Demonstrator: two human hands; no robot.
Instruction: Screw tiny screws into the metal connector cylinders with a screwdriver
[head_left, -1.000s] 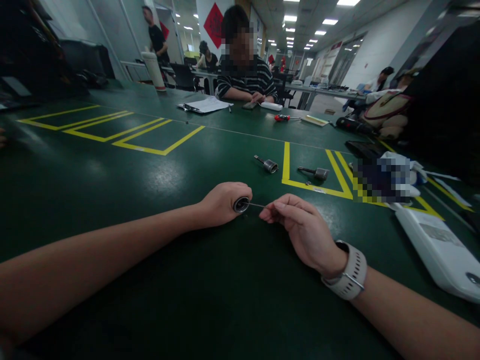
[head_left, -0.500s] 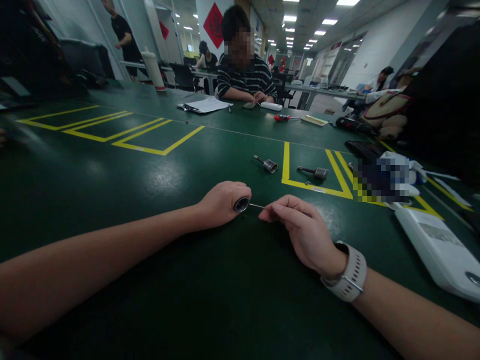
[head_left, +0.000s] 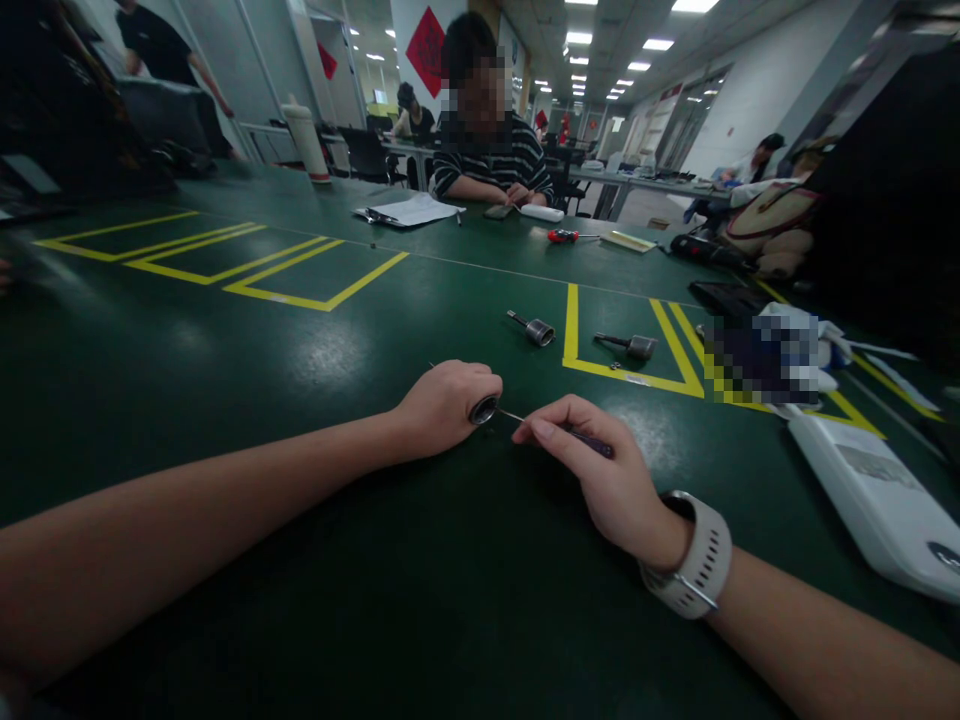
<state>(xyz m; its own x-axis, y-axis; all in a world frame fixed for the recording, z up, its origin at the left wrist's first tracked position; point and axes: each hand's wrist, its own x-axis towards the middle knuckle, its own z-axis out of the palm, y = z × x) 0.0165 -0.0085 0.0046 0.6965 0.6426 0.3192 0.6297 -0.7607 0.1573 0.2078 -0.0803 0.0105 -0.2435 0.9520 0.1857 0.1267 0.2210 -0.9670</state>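
My left hand (head_left: 442,408) is closed around a metal hole saw, whose round, hollow cup (head_left: 483,409) sticks out on the thumb side. A thin end pokes out behind the fist. Pinched in my right hand (head_left: 592,450) is a slim screwdriver with a dark handle (head_left: 594,443). Its thin shaft (head_left: 511,415) points left and reaches the edge of the cup; I cannot tell exactly where the tip rests. Beyond my hands lie two similar hole saws, one (head_left: 538,331) outside the yellow tape and one (head_left: 637,346) inside a taped box, with tiny parts (head_left: 615,366) close by.
Yellow tape (head_left: 571,330) marks boxes on the green table (head_left: 450,600). A white device (head_left: 870,500) lies at the right. Farther off are a red-handled screwdriver (head_left: 564,236), papers (head_left: 414,209) and a cup (head_left: 307,140). Across the table sits a person in a striped top (head_left: 525,150).
My right hand has turned and shifted slightly, so the screwdriver's dark handle now shows. The left hand has barely moved. In the background at left, a standing person has moved closer.
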